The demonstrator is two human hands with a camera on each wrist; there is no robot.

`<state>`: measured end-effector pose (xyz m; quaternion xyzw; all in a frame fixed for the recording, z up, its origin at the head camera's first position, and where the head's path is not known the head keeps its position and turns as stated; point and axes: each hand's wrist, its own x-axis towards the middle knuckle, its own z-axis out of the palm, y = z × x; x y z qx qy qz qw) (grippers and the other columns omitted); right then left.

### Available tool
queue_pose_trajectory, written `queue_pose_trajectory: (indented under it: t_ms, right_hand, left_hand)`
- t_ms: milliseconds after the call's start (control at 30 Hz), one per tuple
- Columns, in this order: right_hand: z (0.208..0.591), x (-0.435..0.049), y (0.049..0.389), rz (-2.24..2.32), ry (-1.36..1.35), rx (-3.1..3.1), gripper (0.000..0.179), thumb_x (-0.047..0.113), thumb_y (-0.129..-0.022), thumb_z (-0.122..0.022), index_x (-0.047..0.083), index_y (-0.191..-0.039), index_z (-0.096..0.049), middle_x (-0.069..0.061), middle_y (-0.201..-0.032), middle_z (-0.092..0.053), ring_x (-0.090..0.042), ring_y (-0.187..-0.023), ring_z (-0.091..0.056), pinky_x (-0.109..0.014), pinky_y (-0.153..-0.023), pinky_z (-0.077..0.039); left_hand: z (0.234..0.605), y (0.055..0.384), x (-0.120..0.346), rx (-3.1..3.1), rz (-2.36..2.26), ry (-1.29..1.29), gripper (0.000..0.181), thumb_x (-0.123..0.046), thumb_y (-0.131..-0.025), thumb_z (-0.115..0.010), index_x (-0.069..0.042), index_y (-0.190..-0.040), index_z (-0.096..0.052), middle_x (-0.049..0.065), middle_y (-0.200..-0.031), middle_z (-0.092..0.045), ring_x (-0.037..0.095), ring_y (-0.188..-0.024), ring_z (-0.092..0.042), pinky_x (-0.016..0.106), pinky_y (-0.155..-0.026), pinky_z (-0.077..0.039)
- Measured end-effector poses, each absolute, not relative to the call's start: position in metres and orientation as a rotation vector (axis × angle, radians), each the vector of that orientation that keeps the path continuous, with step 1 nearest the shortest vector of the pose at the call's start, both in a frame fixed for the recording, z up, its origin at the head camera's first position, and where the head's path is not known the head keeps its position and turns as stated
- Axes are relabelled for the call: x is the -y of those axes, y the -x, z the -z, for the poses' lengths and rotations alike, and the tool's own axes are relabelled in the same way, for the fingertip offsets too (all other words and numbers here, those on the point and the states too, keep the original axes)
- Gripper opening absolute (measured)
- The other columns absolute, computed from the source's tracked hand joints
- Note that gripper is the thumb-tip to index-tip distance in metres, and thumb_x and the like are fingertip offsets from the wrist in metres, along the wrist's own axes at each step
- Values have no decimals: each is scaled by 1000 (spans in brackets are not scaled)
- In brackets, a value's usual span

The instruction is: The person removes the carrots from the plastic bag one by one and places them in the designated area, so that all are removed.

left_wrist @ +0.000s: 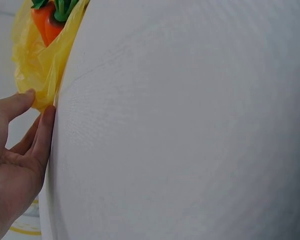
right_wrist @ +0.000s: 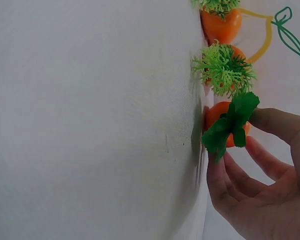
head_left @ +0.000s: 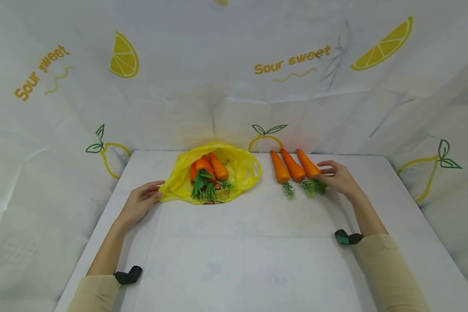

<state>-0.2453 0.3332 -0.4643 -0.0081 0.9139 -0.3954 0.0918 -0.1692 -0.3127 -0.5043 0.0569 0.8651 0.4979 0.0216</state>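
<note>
A yellow plastic bag (head_left: 173, 184) lies on its side, its mouth facing me and several orange carrots (head_left: 218, 167) with green tops inside. My left hand (head_left: 138, 203) pinches the bag's left corner between thumb and fingers, as the left wrist view also shows. To the right, three carrots lie side by side with their leafy ends toward me. My right hand (head_left: 338, 178) holds the rightmost carrot (head_left: 306, 162) near its top, thumb on one side and fingers on the other. Broad dark green leaves (right_wrist: 235, 122) mark this carrot in the right wrist view.
The middle carrot (head_left: 292, 166) and the left carrot (head_left: 279, 168) have feathery light green tops and lie close beside the held one. A white table (head_left: 242, 255) carries everything. Behind it hangs a white cloth (head_left: 187, 108) with lemon prints, close to the carrots' tips.
</note>
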Motion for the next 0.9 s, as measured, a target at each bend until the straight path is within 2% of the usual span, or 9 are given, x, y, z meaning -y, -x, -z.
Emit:
queue_pose_trajectory:
  t_ms: [100, 200, 267, 367, 433, 467, 633, 700, 900]
  right_hand:
    - [463, -335, 245, 1189, 29, -2718, 65, 34, -107, -70, -2, -156, -47, -39, -149, -58, -53, -135, -60, -15, -83, -52]
    - [461, -337, 244, 1198, 43, -2726, 64, 35, -108, -69, -2, -156, -47, -38, -150, -58, -52, -135, -61, -15, -84, -54]
    - [459, -338, 244, 1205, 46, -2736, 65, 35, -108, -68, -1, -157, -47, -38, -151, -58, -52, -134, -62, -25, -89, -59]
    - [455, -338, 243, 1223, 56, -2758, 64, 35, -109, -67, -2, -157, -47, -38, -151, -58, -54, -133, -63, -47, -100, -63]
    - [452, -336, 242, 1240, 69, -2781, 62, 33, -109, -67, -2, -156, -48, -37, -151, -59, -55, -132, -64, -55, -104, -62]
    - [451, -336, 242, 1244, 83, -2796, 61, 32, -109, -68, -3, -156, -49, -37, -150, -59, -55, -131, -65, -52, -104, -63]
    - [441, -326, 240, 1267, 158, -2861, 55, 26, -107, -70, -2, -152, -53, -35, -147, -63, -54, -127, -68, -18, -88, -63]
    - [435, -320, 238, 1284, 187, -2869, 53, 24, -107, -71, -1, -151, -54, -35, -146, -64, -54, -127, -68, -14, -84, -61]
    - [420, -298, 235, 1321, 273, -2864, 50, 21, -107, -69, 0, -150, -55, -35, -145, -64, -55, -126, -67, -4, -80, -53]
  left_hand:
    - [504, 169, 313, -2673, -1546, -171, 46, -23, -109, -68, -9, -153, -62, 25, -151, -64, 15, -125, -68, 6, -94, -54]
    - [504, 169, 313, -2660, -1561, -176, 47, -22, -109, -68, -8, -153, -61, 26, -152, -63, -2, -117, -64, 6, -94, -54]
    - [504, 169, 313, -2651, -1576, -186, 47, -22, -109, -67, -7, -153, -61, 27, -152, -63, -9, -113, -63, 6, -94, -54]
    - [504, 169, 313, -2638, -1592, -197, 47, -20, -109, -67, -6, -153, -60, 27, -151, -63, -12, -111, -62, 7, -94, -54]
    - [504, 170, 313, -2635, -1593, -196, 46, -20, -109, -67, -7, -153, -60, 27, -151, -63, -9, -113, -64, 7, -94, -55]
    - [504, 170, 313, -2638, -1586, -193, 46, -20, -110, -67, -7, -153, -61, 27, -151, -63, -5, -115, -65, 7, -94, -55]
    - [501, 169, 312, -2643, -1555, -174, 47, -24, -110, -67, -9, -154, -61, 25, -153, -63, 30, -132, -67, 7, -94, -55]
    - [500, 168, 312, -2631, -1558, -172, 47, -24, -110, -67, -9, -154, -60, 26, -153, -62, 41, -136, -63, 7, -94, -55]
    - [500, 168, 312, -2629, -1555, -176, 47, -23, -110, -66, -9, -154, -60, 26, -154, -61, 46, -139, -61, 7, -94, -54]
